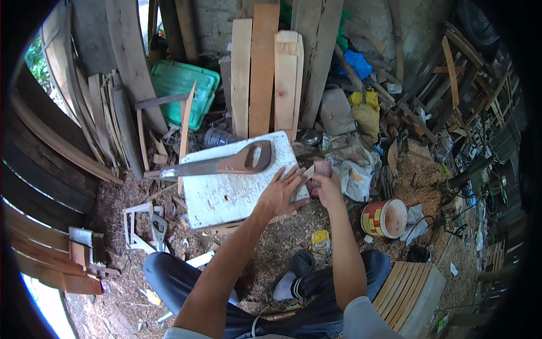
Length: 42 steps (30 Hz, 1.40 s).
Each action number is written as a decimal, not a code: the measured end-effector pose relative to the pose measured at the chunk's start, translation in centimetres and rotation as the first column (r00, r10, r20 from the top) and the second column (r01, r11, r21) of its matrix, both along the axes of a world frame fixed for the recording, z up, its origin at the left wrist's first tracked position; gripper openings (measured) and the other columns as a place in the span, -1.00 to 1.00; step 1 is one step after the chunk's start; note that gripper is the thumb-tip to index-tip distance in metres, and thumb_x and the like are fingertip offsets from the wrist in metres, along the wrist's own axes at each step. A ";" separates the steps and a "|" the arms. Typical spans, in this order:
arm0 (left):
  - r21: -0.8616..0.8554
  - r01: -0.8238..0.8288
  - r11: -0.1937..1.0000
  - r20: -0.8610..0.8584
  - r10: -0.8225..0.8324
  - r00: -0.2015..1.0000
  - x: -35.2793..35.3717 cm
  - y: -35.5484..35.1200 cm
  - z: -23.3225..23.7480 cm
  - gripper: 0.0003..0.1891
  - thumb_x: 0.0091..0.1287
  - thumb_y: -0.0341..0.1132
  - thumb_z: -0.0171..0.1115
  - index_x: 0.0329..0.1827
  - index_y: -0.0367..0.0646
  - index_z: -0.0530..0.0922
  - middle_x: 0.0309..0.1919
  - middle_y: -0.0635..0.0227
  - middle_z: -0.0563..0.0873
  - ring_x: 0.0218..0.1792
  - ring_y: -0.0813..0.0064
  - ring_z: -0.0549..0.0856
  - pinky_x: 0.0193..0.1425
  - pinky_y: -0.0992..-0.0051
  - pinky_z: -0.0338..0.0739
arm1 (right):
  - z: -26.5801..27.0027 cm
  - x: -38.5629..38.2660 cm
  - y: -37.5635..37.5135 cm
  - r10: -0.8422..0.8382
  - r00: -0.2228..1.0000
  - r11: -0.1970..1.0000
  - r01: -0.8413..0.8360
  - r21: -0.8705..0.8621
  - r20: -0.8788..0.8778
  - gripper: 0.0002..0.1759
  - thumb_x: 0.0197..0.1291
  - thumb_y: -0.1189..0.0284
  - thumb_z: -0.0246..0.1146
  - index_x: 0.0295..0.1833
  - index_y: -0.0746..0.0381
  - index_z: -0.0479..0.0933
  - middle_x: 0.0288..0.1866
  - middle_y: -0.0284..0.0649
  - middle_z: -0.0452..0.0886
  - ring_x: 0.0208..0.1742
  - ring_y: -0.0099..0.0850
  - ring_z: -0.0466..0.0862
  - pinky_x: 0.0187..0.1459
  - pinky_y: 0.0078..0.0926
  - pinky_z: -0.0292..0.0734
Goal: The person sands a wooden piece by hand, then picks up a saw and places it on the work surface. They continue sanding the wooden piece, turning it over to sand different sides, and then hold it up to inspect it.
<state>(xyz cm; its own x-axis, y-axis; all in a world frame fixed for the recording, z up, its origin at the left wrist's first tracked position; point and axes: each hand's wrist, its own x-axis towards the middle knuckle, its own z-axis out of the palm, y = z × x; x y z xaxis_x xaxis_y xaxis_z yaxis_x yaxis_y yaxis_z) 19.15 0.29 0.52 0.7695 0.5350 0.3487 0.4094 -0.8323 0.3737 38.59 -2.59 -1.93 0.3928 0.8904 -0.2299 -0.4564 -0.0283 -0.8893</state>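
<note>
My left hand (280, 193) lies flat with fingers stretched over the right end of a white, worn board (226, 198). Just past its fingertips, at the board's right edge, shows the pale end of a piece of wood (308, 173). My right hand (329, 191) is closed round a reddish-brown folded piece that looks like sandpaper (322, 168), right against that pale end. A handsaw (226, 164) with a brown wooden handle rests across the far part of the board, beyond my left hand.
Wood shavings cover the ground. A red and yellow bucket (385, 218) stands at the right, near a slatted wooden piece (402, 291). Left of the board lie a white frame (131, 226) and a second saw (158, 229). Planks (263, 73) and a green lid (185, 90) lean behind.
</note>
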 end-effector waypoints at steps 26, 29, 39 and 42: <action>-0.696 0.353 0.626 0.646 0.330 0.689 -7.5 -9.2 15.4 -0.78 0.58 -0.38 -0.05 0.13 -0.28 0.48 -0.11 0.19 0.73 -0.16 0.44 0.74 -0.02 0.44 0.64 | 21.3 -11.9 -9.2 -0.031 0.926 0.877 -0.155 0.455 0.375 -0.56 0.15 0.55 0.44 0.15 0.34 0.53 -0.06 -0.25 0.72 -0.13 -0.53 0.67 -0.11 -0.50 0.59; -0.630 0.260 0.732 0.636 0.294 0.714 -8.0 -8.8 15.8 -0.77 0.57 -0.31 0.09 0.13 -0.28 0.49 -0.14 0.23 0.72 -0.13 0.48 0.74 -0.06 0.46 0.66 | 21.8 -12.5 -9.3 -0.054 0.893 0.848 -0.195 0.493 0.447 -0.56 0.21 0.49 0.42 0.18 0.35 0.52 -0.06 -0.25 0.72 -0.14 -0.54 0.66 -0.10 -0.51 0.57; -0.632 0.423 0.649 0.768 0.600 0.225 -9.6 -6.9 18.7 -0.47 0.52 -0.53 0.02 0.53 -0.07 0.19 0.00 0.25 0.57 -0.06 0.37 0.70 -0.01 0.28 0.76 | 16.2 -11.7 -11.6 0.198 0.881 0.949 -0.282 0.143 0.430 -0.47 0.12 0.36 0.51 0.14 0.38 0.56 -0.02 -0.17 0.69 -0.02 -0.40 0.66 0.06 -0.41 0.53; -0.580 0.463 0.670 0.784 0.613 0.095 -10.7 -5.4 18.7 -0.49 0.53 -0.55 -0.02 0.51 -0.06 0.20 0.00 0.26 0.56 0.01 0.33 0.67 0.06 0.15 0.75 | 16.2 -11.1 -11.8 0.197 0.865 0.946 -0.292 0.143 0.462 -0.43 0.08 0.38 0.54 0.16 0.40 0.53 0.00 -0.15 0.67 -0.02 -0.40 0.67 0.07 -0.43 0.53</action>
<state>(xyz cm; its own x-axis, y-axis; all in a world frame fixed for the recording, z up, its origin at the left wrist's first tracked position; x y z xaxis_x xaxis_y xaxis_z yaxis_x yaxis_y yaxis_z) 8.48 -5.16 19.27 0.0133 0.9762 0.2165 -0.6759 -0.1508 0.7214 27.52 -14.35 14.31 0.1740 0.9789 0.1077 -0.0233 0.1134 -0.9933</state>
